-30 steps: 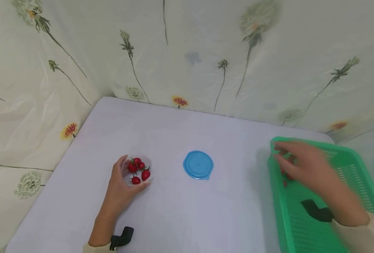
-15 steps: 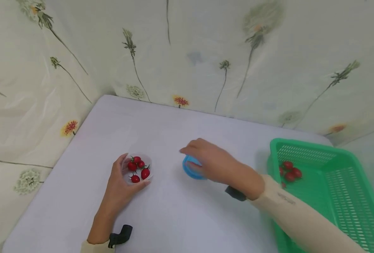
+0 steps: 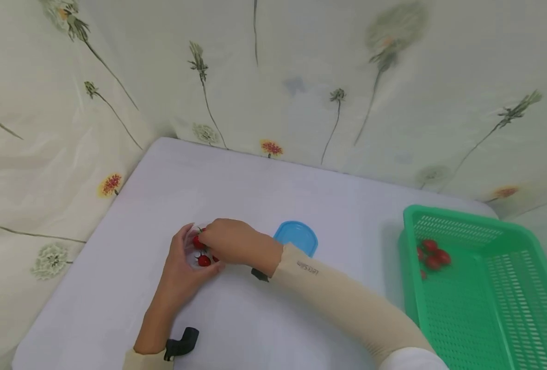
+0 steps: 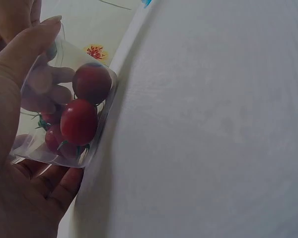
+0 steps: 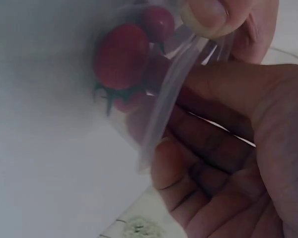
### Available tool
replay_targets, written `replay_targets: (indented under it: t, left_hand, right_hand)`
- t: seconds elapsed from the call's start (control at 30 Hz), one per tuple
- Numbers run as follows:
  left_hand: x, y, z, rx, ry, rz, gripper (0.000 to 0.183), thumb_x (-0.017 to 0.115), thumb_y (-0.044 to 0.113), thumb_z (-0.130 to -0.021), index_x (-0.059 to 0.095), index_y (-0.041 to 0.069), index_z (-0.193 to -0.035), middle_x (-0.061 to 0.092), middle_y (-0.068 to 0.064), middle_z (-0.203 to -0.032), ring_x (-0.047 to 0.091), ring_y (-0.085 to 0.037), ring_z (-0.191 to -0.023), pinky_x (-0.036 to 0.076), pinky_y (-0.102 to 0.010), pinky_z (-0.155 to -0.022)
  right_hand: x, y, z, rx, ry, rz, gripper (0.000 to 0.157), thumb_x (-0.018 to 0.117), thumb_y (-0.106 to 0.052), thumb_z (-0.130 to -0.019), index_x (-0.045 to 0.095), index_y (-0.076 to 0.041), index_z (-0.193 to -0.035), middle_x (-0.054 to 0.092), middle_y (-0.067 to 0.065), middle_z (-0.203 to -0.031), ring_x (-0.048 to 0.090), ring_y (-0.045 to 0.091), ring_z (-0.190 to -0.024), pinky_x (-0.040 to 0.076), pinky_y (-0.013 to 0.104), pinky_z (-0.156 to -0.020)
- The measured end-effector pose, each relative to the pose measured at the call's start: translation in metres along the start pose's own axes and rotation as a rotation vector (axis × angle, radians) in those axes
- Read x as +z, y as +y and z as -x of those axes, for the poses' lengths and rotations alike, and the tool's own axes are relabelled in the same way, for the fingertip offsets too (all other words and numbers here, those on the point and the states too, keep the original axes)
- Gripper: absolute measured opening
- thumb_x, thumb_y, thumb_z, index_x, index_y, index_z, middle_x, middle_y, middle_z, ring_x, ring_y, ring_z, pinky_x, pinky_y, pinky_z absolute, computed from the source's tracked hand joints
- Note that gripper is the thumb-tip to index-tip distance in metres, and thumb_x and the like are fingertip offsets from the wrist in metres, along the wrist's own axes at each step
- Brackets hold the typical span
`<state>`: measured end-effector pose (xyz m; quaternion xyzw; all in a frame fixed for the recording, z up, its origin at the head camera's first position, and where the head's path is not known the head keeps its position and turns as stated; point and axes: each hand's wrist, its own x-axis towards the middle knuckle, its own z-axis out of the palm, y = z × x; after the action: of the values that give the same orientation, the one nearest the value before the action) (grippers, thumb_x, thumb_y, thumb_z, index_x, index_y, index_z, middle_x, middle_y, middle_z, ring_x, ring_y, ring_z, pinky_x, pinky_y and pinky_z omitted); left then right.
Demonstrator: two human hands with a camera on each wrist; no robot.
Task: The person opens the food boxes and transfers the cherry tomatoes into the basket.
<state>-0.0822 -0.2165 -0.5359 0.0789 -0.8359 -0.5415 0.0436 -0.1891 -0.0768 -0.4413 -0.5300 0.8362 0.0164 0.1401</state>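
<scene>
My left hand [image 3: 183,270] grips a clear plastic cup [image 4: 44,153] with thumb and fingers around its wall. Several red cherry tomatoes [image 4: 79,121] with green stems lie inside. In the right wrist view the thumb and some fingers of my right hand [image 5: 228,94] reach past the rim into the cup, pinching at a cherry tomato [image 5: 159,74] that the rim and fingers partly hide. From above, the back of that hand covers the right part of the cup. A round blue lid [image 3: 296,236] lies on the table just beyond the right forearm.
At the right stands a green plastic basket [image 3: 458,303] with several tomatoes [image 3: 433,254] in its far left corner. The table [image 3: 255,185] has a white cover. A flower-printed sheet [image 3: 236,103] hangs behind and along the left side.
My right hand has travelled left from the green basket, over the blue lid, and into the cup. The left hand keeps its grip on the cup in the same place.
</scene>
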Motion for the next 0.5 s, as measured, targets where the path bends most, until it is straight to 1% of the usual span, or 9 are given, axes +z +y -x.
replay_targets:
  t: [0.03, 0.13, 0.2, 0.27, 0.33, 0.4, 0.5]
  left_hand:
    - [0.000, 0.000, 0.000, 0.014, 0.003, -0.002, 0.109, 0.093, 0.032, -0.081, 0.022, 0.021, -0.163, 0.041, -0.007, -0.160, 0.044, -0.028, -0.145, 0.038, -0.052, -0.117]
    - [0.000, 0.000, -0.002, 0.046, 0.008, -0.013, 0.107, 0.093, 0.025, -0.081, 0.023, 0.020, -0.162, 0.042, -0.008, -0.158, 0.045, -0.028, -0.143, 0.037, -0.052, -0.117]
    - [0.000, 0.000, -0.002, 0.056, 0.007, -0.025, 0.106, 0.092, 0.021, -0.082, 0.023, 0.018, -0.162, 0.043, -0.009, -0.157, 0.047, -0.029, -0.141, 0.037, -0.052, -0.117]
    - [0.000, 0.001, -0.002, 0.058, 0.007, -0.034, 0.105, 0.091, 0.019, -0.082, 0.023, 0.018, -0.162, 0.044, -0.010, -0.156, 0.047, -0.031, -0.140, 0.038, -0.052, -0.117]
    - [0.000, 0.003, -0.002, 0.057, 0.009, -0.043, 0.105, 0.091, 0.018, -0.083, 0.023, 0.017, -0.162, 0.044, -0.011, -0.156, 0.048, -0.032, -0.140, 0.038, -0.053, -0.116]
    - [0.000, 0.003, -0.002, 0.050, 0.014, -0.051, 0.104, 0.090, 0.017, -0.083, 0.023, 0.016, -0.162, 0.044, -0.012, -0.156, 0.047, -0.033, -0.140, 0.039, -0.054, -0.116]
    - [0.000, 0.003, -0.001, 0.039, 0.015, -0.058, 0.103, 0.089, 0.015, -0.083, 0.023, 0.016, -0.162, 0.043, -0.013, -0.157, 0.047, -0.035, -0.140, 0.040, -0.055, -0.116]
  right_hand:
    - [0.000, -0.003, -0.003, 0.008, -0.011, 0.030, 0.005, 0.069, -0.018, -0.100, 0.074, -0.017, -0.099, 0.064, -0.006, -0.082, 0.055, 0.011, -0.076, 0.048, 0.020, -0.068]
    - [0.001, -0.010, -0.008, 0.032, -0.020, 0.130, 0.014, 0.070, -0.026, -0.099, 0.073, -0.019, -0.088, 0.062, -0.007, -0.074, 0.056, 0.011, -0.070, 0.051, 0.023, -0.065]
    - [0.003, -0.015, -0.009, 0.042, -0.033, 0.189, 0.019, 0.069, -0.033, -0.100, 0.074, -0.019, -0.088, 0.063, -0.007, -0.073, 0.058, 0.011, -0.070, 0.052, 0.027, -0.068]
    - [0.005, -0.018, -0.009, 0.050, -0.045, 0.238, 0.024, 0.064, -0.038, -0.103, 0.076, -0.019, -0.091, 0.065, -0.007, -0.074, 0.062, 0.011, -0.073, 0.053, 0.030, -0.071]
    - [0.007, -0.020, -0.009, 0.064, -0.063, 0.241, 0.028, 0.060, -0.041, -0.105, 0.077, -0.020, -0.094, 0.067, -0.007, -0.077, 0.064, 0.012, -0.076, 0.051, 0.033, -0.075]
    - [0.009, -0.020, -0.010, 0.073, -0.076, 0.224, 0.032, 0.057, -0.043, -0.106, 0.077, -0.021, -0.093, 0.067, -0.008, -0.077, 0.064, 0.011, -0.078, 0.049, 0.034, -0.078]
    - [0.012, -0.017, -0.012, 0.083, -0.083, 0.146, 0.036, 0.054, -0.045, -0.107, 0.074, -0.022, -0.088, 0.066, -0.007, -0.074, 0.061, 0.012, -0.076, 0.044, 0.036, -0.078]
